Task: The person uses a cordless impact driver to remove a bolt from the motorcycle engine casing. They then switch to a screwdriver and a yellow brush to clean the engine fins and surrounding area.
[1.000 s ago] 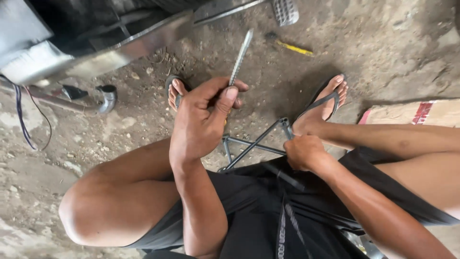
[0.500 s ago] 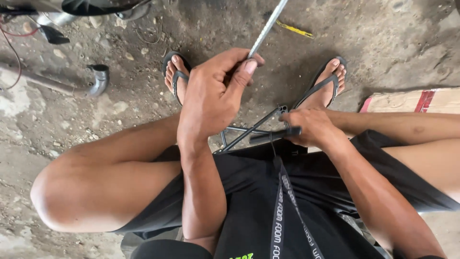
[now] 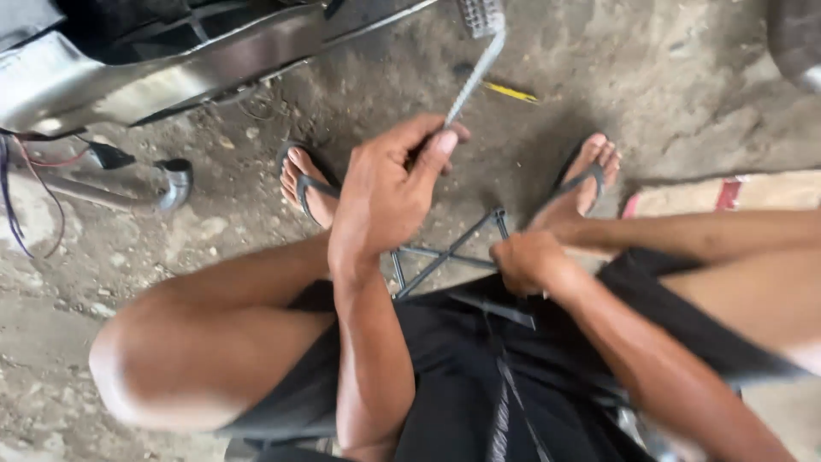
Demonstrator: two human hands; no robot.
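- Left hand (image 3: pixel 385 192): raised at centre frame, grip closed around the lower end of a long grey metal rod (image 3: pixel 472 75); thumb pressed along the shaft.
- Metal rod: runs from the left hand toward 1 o'clock, its far end near a ribbed metal footpeg (image 3: pixel 481 14) at 12 o'clock. Whether the two touch cannot be told.
- Right hand (image 3: pixel 523 261): lower, at about 4 o'clock of the left hand, grip curled tight on a dark bar of a low metal frame (image 3: pixel 445 255) between the knees.
- Metal frame: crossed dark bars, on the dirt floor (image 3: pixel 684 94) under the seated person.
- Feet: in sandals, one at 10 o'clock of the frame, one at 2 o'clock.
- Yellow-handled tool (image 3: pixel 509 91): lying on the floor just beyond the rod, untouched.
- Vehicle body panel (image 3: pixel 154 68): grey, at 11 o'clock, loose wires hanging at 9 o'clock.
- Progress, as judged: rod is in hand and being positioned, not yet visibly seated or fixed; the work looks to be at an early or middle stage.
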